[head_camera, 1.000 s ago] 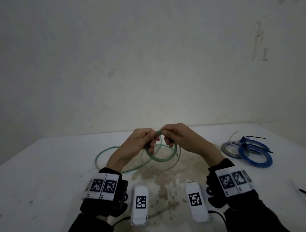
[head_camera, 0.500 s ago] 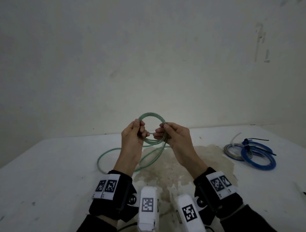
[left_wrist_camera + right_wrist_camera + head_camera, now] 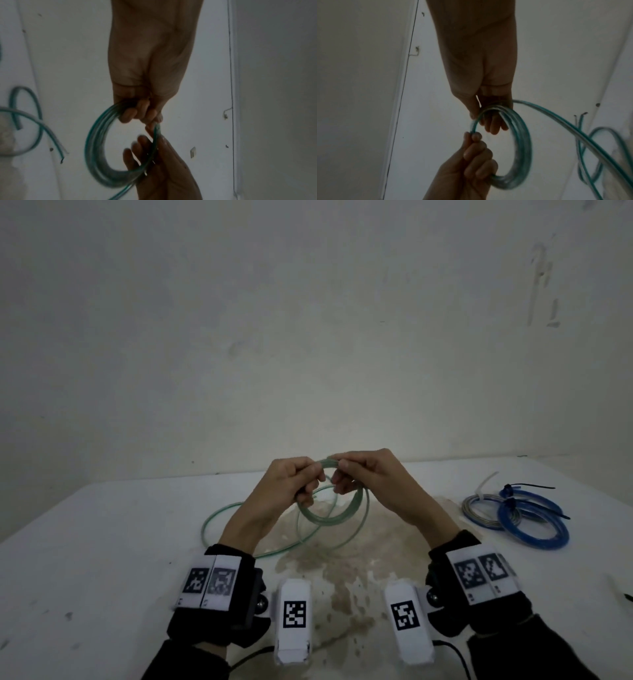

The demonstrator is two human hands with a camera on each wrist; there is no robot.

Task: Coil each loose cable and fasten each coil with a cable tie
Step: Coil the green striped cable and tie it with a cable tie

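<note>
A green translucent cable [image 3: 329,517] is partly wound into a small coil [image 3: 96,146] that both my hands hold above the table. My left hand [image 3: 301,479] grips the coil's left side with curled fingers. My right hand [image 3: 352,474] pinches the top of the coil [image 3: 520,148] between thumb and fingers. The uncoiled rest of the green cable trails in a wide loop [image 3: 219,518] on the table to the left. Both cut ends lie loose on the table [image 3: 61,158].
A white table [image 3: 102,542] with a brown stain [image 3: 342,583] in its middle stands against a pale wall. At the right lie a grey coil [image 3: 479,510] with a white tie and a blue coil [image 3: 534,525] with black ties.
The hands lifted the coil upright half a second ago, then brought it back down and tilted it; one more turn of cable has joined the coil.
</note>
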